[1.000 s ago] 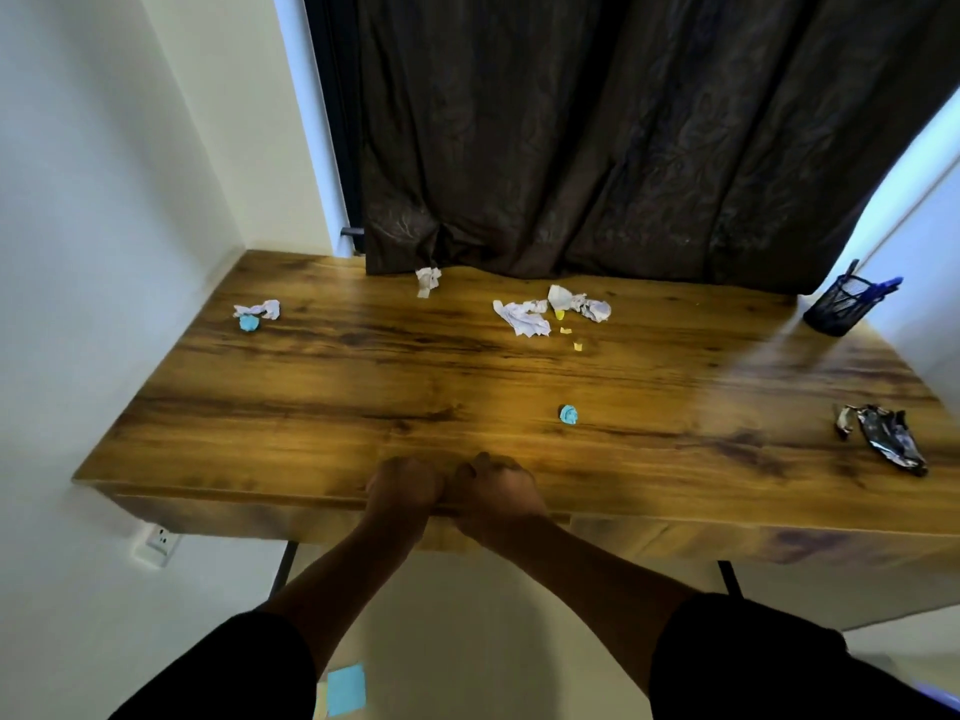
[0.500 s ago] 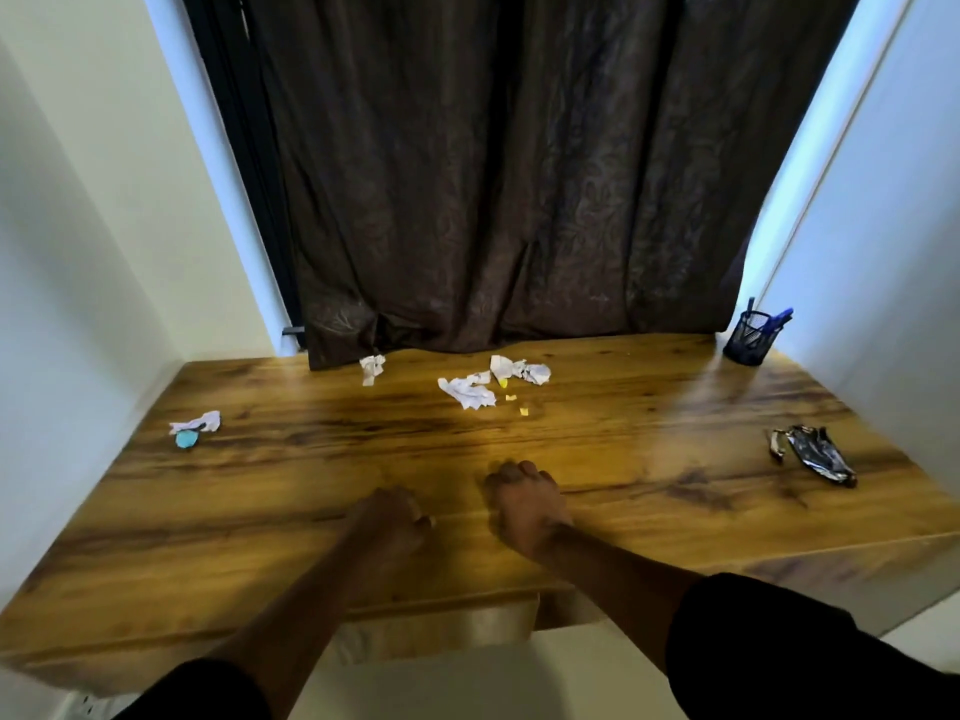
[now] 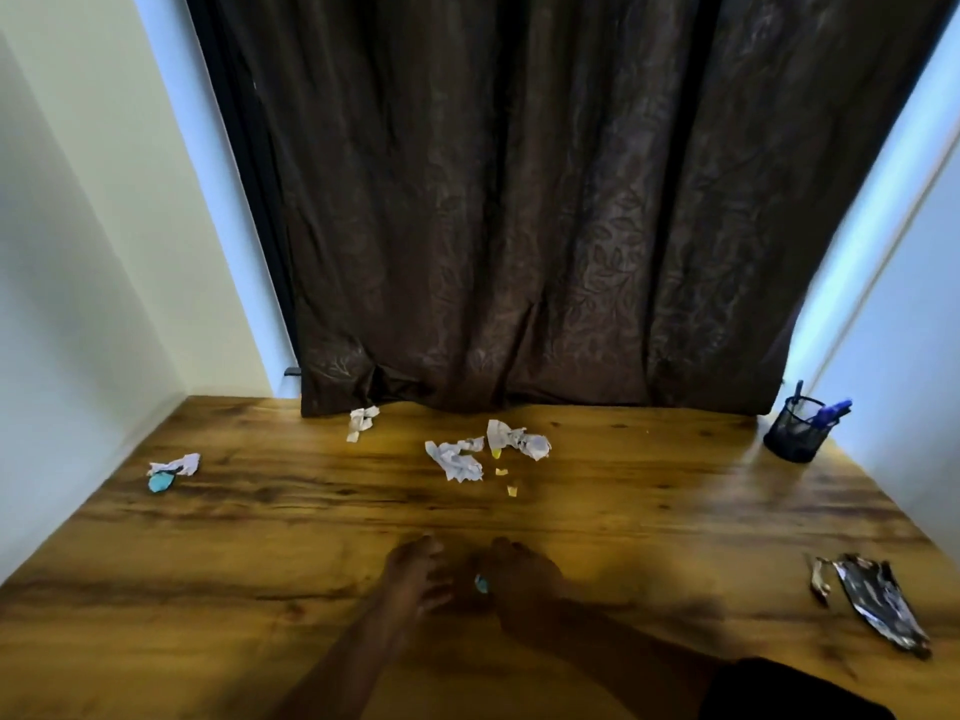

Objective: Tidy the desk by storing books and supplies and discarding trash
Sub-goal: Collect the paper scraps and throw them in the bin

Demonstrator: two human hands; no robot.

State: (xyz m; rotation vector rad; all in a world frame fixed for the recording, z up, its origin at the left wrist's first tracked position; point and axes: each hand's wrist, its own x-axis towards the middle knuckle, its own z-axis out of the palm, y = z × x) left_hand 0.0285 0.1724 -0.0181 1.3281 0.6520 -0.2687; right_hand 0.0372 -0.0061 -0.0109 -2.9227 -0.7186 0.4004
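On the brown wooden desk (image 3: 649, 511), crumpled white paper scraps (image 3: 457, 459) lie at centre rear before the dark patterned curtain (image 3: 519, 200). The black mesh pen holder (image 3: 795, 431) stands rear right; the crinkled silvery wrapper (image 3: 878, 602) lies front right.

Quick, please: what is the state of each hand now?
Left hand: open, fingers spread on the desk, holding nothing.
Right hand: beside a small blue crumpled scrap; whether it grips it cannot be told.
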